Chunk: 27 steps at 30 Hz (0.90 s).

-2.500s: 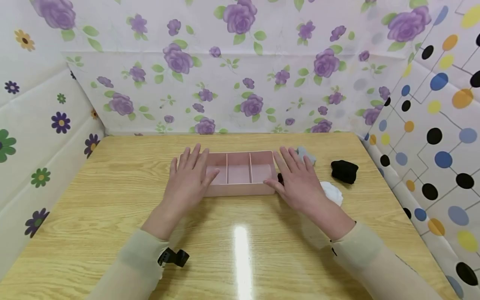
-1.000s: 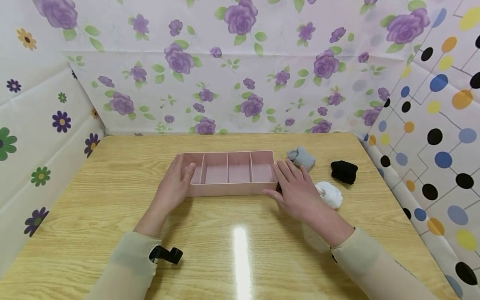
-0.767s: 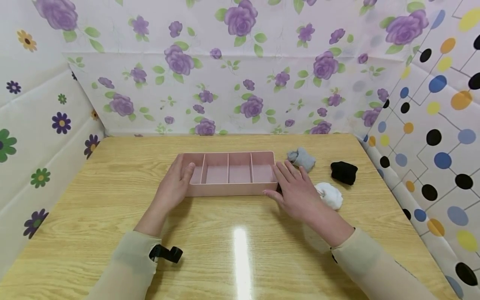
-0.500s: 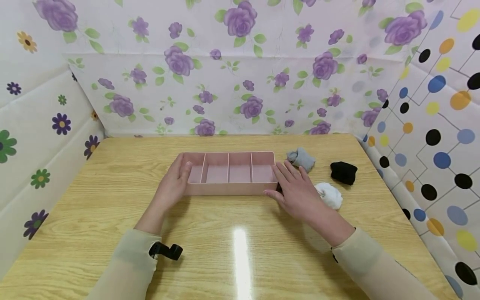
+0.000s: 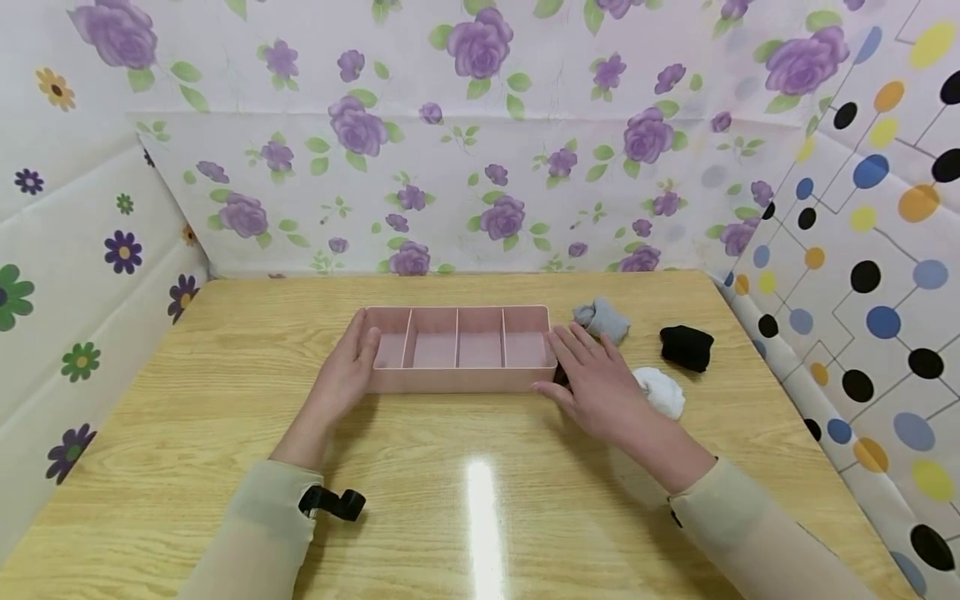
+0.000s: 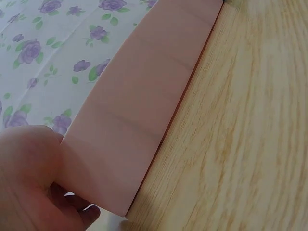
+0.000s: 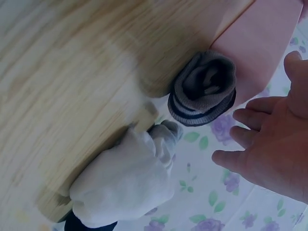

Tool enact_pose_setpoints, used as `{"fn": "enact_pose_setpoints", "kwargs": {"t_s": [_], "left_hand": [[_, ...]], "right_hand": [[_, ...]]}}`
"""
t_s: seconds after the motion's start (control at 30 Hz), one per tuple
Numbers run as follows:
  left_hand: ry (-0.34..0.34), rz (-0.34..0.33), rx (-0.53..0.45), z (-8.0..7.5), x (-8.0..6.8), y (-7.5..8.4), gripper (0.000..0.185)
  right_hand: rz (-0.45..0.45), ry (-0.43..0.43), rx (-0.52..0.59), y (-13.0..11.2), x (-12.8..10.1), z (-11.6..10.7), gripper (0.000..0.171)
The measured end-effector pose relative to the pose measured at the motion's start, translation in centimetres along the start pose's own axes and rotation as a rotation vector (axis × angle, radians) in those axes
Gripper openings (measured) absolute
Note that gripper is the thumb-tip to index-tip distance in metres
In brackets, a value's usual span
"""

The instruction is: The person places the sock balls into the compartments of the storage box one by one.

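A long pink divided storage box point(image 5: 450, 380) with several compartments lies crosswise on the wooden table. My left hand point(image 5: 340, 371) grips its left end, thumb at the rim and the other fingers mostly hidden; in the left wrist view that hand point(image 6: 29, 178) is at the box's corner. My right hand point(image 5: 600, 385), fingers straight, is spread at the right end. Under it sits a rolled dark sock point(image 7: 204, 89) with a grey inside, standing against the box's end wall. Beside this hand lies a rolled white sock point(image 5: 662, 393).
A rolled grey sock point(image 5: 602, 320) lies behind my right hand, and a rolled black sock point(image 5: 686, 347) farther right. Flower-printed sheeting point(image 5: 420, 167) closes off the table's back edge; dotted sheeting point(image 5: 870, 275) lines the right side.
My left hand has moved from over the left compartments to the box's left end and taken hold there. My right hand has drawn back slightly, showing more of the grey sock.
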<state>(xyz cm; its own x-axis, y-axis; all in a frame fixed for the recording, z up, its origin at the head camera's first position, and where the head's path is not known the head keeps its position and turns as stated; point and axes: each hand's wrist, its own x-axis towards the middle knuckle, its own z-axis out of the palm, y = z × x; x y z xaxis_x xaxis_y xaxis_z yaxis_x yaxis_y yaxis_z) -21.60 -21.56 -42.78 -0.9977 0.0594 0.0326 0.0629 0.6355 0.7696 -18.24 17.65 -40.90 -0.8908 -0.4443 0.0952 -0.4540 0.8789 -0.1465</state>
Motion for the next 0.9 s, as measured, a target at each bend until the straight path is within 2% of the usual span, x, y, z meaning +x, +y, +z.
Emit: {"fn": "enact_pose_setpoints", "kwargs": {"t_s": [0.5,0.9], "left_hand": [[-0.005,0.014,-0.018,0.3,0.0,-0.4,0.073],[-0.012,0.021,-0.001,0.0,0.0,-0.4,0.079]], "right_hand": [[0.064,0.025,0.028,2.4,-1.5,-1.3,0.089],[0.033,0.022,0.051,4.1,-2.2,-1.0,0.092]]}}
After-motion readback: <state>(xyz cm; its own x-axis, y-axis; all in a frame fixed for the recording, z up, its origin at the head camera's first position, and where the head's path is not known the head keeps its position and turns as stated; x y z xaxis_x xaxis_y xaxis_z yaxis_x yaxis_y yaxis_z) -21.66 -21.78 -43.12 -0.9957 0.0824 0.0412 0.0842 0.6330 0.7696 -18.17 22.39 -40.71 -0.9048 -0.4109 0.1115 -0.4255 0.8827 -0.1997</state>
